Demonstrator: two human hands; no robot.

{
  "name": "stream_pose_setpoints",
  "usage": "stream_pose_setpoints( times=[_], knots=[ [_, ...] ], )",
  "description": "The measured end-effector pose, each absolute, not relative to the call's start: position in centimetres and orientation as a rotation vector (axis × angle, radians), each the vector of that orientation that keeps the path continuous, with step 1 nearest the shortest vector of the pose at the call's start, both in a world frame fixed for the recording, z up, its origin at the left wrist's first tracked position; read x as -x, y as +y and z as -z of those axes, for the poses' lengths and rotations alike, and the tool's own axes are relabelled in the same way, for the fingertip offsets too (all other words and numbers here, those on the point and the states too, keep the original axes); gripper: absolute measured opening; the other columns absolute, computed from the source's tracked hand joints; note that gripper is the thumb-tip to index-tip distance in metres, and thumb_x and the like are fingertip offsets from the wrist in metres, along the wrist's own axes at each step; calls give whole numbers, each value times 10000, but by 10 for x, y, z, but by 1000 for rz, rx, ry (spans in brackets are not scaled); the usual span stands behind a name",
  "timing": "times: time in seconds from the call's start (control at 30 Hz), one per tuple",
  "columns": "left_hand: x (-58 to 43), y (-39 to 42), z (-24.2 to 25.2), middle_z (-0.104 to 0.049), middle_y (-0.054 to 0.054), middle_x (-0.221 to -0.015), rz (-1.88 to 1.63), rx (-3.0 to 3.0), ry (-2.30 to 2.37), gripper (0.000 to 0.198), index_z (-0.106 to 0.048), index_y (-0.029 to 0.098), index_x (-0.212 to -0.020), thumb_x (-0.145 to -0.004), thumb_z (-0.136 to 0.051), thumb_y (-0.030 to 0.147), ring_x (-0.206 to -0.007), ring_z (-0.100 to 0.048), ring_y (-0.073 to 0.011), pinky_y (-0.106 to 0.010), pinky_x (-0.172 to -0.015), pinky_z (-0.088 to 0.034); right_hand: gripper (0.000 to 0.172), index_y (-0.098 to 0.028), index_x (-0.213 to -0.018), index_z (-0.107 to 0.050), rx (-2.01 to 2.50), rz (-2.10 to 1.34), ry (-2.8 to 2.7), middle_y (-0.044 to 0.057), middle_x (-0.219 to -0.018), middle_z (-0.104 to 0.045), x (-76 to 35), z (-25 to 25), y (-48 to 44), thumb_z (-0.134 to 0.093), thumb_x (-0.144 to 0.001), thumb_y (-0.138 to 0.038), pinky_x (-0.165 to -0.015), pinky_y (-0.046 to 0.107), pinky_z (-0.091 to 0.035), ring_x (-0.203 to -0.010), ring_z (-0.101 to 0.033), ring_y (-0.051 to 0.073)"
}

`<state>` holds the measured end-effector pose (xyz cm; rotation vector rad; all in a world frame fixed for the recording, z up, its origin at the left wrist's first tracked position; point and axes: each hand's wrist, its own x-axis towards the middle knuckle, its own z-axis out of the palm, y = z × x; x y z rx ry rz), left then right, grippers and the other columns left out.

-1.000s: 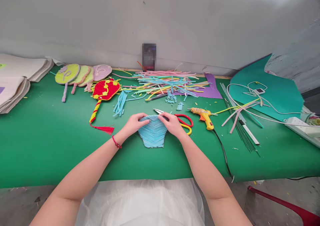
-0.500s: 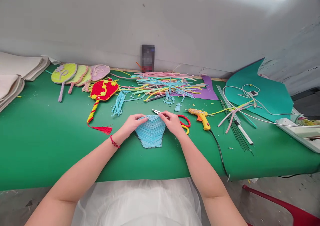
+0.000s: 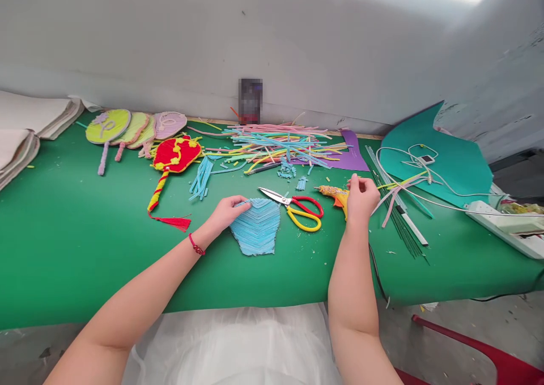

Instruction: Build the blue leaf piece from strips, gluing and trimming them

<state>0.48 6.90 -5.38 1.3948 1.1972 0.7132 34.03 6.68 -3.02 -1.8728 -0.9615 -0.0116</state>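
The right hand [image 3: 364,197] has left the blue panel [image 3: 255,229] and is now at the rear of the glue gun [image 3: 335,192]; its fingers are curled, but whether they grip anything cannot be told. The left hand [image 3: 228,211] still pinches the panel's upper left edge. The panel lies on the worktop [image 3: 63,249], well apart from the right hand, with the scissors [image 3: 285,200] uncovered between.
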Motion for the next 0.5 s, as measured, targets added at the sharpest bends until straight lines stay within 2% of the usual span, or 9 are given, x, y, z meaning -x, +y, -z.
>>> stream_pose_setpoints(
  times=[0.03,0.07,0.13,0.2,0.33,0.5],
  knots=[
    [-5,69,55,-686,-42,-835,-714,-1404,1198,355,-656,157,-842,-716,-608,486,-743,-610,-188,-270,-668,-453,323,-180,-875,-600,1954,55,-947,67,-841,-627,-350,33,66,-486,-808,-474,-777,356,-459,-788,-591,204],
    [-5,70,56,-688,-47,-857,-716,-1402,1198,364,-654,157,-874,-714,-609,480,-759,-615,-194,-274,-677,-459,353,-180,-978,-593,2049,21,-946,78,-904,-620,-358,36,64,-536,-770,-459,-797,370,-458,-833,-587,219],
    [-5,70,59,-690,-57,-893,-723,-1382,1195,392,-643,157,-942,-709,-612,470,-782,-624,-202,-281,-684,-469,571,-190,-1217,-495,2225,-170,-939,96,-990,-596,-369,41,60,-596,-716,-444,-831,387,-457,-932,-574,247],
    [-5,71,61,-692,-64,-920,-728,-1375,1194,405,-634,157,-986,-714,-606,455,-797,-630,-204,-282,-683,-475,784,-214,-1373,-339,2331,-382,-976,121,-1096,-555,-373,42,57,-630,-685,-453,-873,394,-451,-1020,-554,264],
    [-5,72,61,-694,-63,-927,-725,-1412,1218,388,-638,160,-998,-728,-584,432,-802,-633,-201,-277,-679,-476,973,-286,-1448,-183,2422,-524,-1105,148,-1301,-397,-365,42,58,-688,-628,-424,-947,421,-420,-1151,-490,298],
    [-6,69,53,-692,-54,-876,-697,-1415,1230,398,-640,159,-1004,-718,-576,428,-775,-630,-201,-277,-661,-478,950,-298,-1436,-218,2387,-423,-1059,122,-1275,-391,-360,49,64,-677,-605,-263,-966,385,-413,-1120,-515,265]
  ],
)
